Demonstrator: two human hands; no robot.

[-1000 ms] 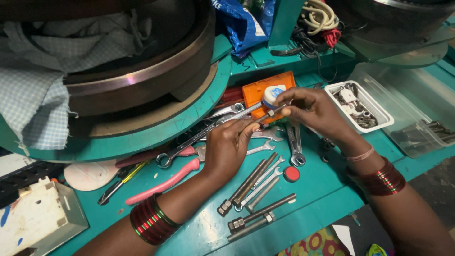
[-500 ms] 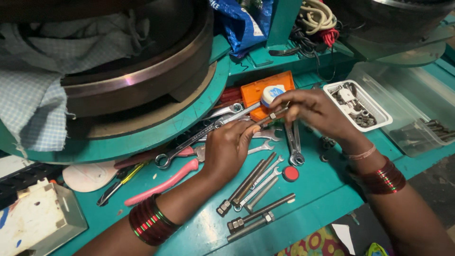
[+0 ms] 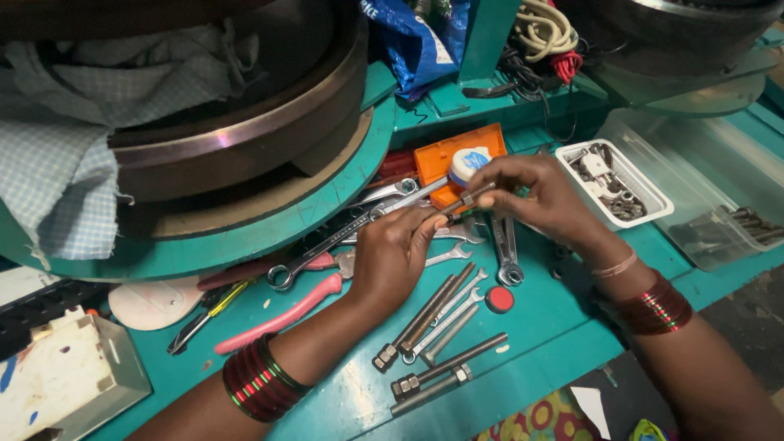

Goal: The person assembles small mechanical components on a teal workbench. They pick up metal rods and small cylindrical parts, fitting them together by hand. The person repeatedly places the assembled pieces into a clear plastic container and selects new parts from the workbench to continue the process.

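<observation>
Hands [image 3: 469,216] barely moved; bolts [image 3: 433,322], spanners [image 3: 502,245] crowd beneath.

Bolts [image 3: 437,331] before wrenches [image 3: 384,216], tray [image 3: 653,214] probably rightward.

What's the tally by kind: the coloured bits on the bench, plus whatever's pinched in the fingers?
small metal rod, held in the fingers: 1
orange box: 1
red round cap: 1
pink-handled pliers: 1
white tray: 1
Total: 5
</observation>
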